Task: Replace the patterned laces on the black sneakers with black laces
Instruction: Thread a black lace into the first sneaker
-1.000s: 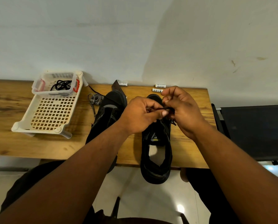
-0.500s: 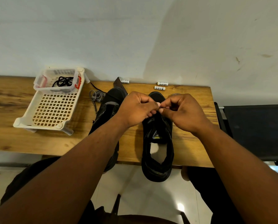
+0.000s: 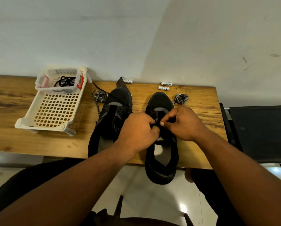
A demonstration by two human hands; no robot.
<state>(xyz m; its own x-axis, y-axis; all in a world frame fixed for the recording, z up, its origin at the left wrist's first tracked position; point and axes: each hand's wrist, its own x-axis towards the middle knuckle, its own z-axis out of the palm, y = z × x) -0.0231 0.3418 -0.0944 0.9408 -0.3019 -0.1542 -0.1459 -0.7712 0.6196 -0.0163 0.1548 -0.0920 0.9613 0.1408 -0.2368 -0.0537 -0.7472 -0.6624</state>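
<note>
Two black sneakers stand toe-away on the wooden table (image 3: 38,141): the left sneaker (image 3: 110,115) and the right sneaker (image 3: 161,154), whose heel hangs over the front edge. Both my hands are over the right sneaker's eyelets. My left hand (image 3: 138,131) and my right hand (image 3: 184,123) each pinch the black lace there; the lace itself is mostly hidden by my fingers. A coiled black-and-white patterned lace (image 3: 181,98) lies right of the right toe. A second patterned lace (image 3: 99,96) lies left of the left sneaker. A spare black lace (image 3: 64,81) sits in a clear tub.
A cream plastic basket (image 3: 53,110) at the left holds the clear tub (image 3: 43,79). Three white batteries (image 3: 164,88) lie near the wall. A black chair (image 3: 259,132) stands right of the table. My knees are under the front edge.
My hands have dropped from above the toe toward me onto the right sneaker's eyelets. The coiled patterned lace at the right, hidden before, now shows.
</note>
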